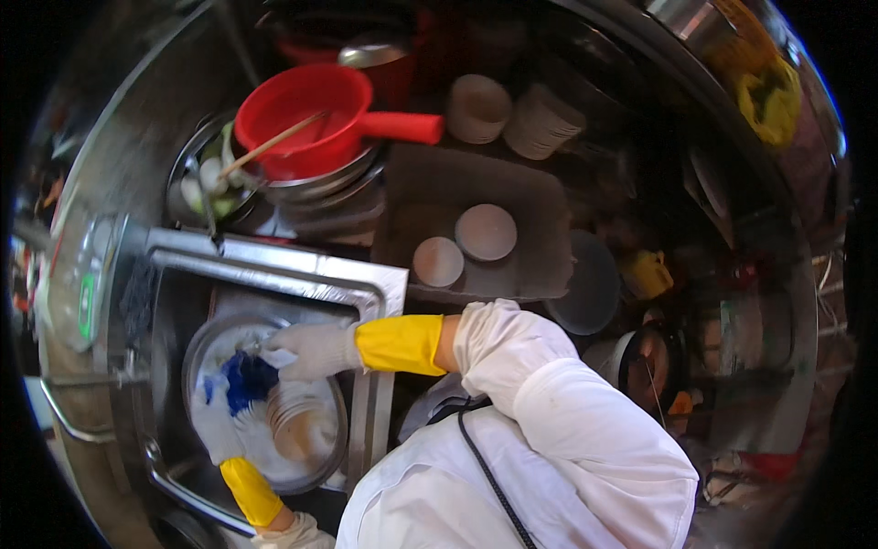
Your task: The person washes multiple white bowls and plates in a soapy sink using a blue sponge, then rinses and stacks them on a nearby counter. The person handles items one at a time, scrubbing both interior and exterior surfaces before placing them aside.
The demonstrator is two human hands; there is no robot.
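Both my hands wear whitish gloves with yellow cuffs, over a round basin [340, 416] of whitish, sudsy water in the metal sink [389, 316]. My left hand [216, 423] reaches in at the basin's left side, its fingers closed against a bunched dark-blue cloth [249, 382]. From the right comes my right hand [315, 351], fingers curled at the cloth's upper right; a small white edge shows at the fingertips, too blurred to name. Several stacked pale bowls [302, 430] sit in the basin below my right hand.
Beyond the sink, a red dipper [306, 110] with a wooden stick [274, 145] rests on stacked metal bowls [325, 188]. A grey tub [393, 197] holds two pale bowls [487, 232]. Stacks of bowls [544, 123] stand behind. A yellow jug [647, 274] lies to the right.
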